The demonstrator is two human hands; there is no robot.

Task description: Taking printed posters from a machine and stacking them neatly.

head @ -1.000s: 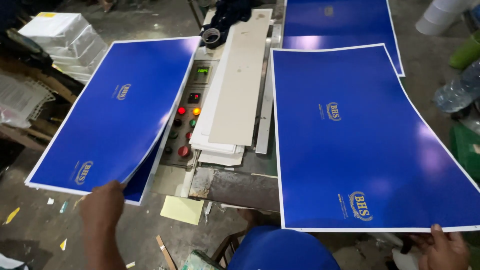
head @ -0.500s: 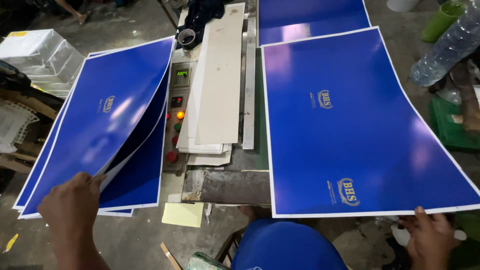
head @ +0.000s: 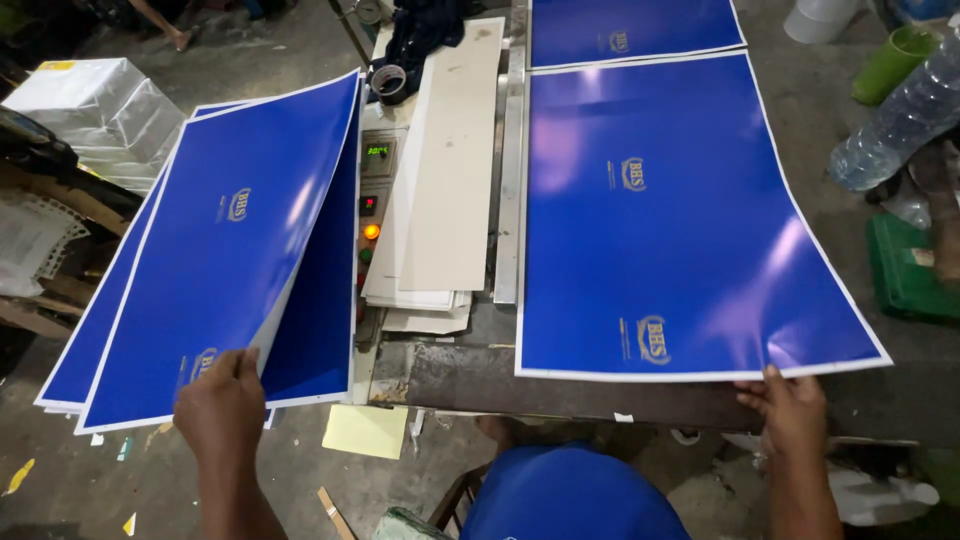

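Nearest, the left hand (head: 222,408) presses on the near edge of a glossy blue sheet (head: 225,240), fingers curled over the edge and clamped on it. That sheet bows upward above a stack of blue sheets (head: 318,300) at the left, so its right side stands clear of the pile. The right hand (head: 792,408) pinches the near right corner of a second blue sheet (head: 665,215), thumb on top, fingers closed on the white border; this one lies nearly flat on the tabletop (head: 480,375) at the right.

Risks, as I judge them: the bowed left sheet could crease near the grip if it bends further, or land askew on the pile, since only 1 edge is held. The right sheet overhangs the near edge of the tabletop, and a pull at 1 corner could swing it or let it slide off.

Between the 2 sheets runs a control panel (head: 372,205) with a lit orange button, beside a pale board (head: 452,170); a drifting sheet edge could brush the buttons. Farther off, a third blue sheet (head: 630,28) lies beyond, and a clear plastic bottle (head: 895,125) lies at the far right.
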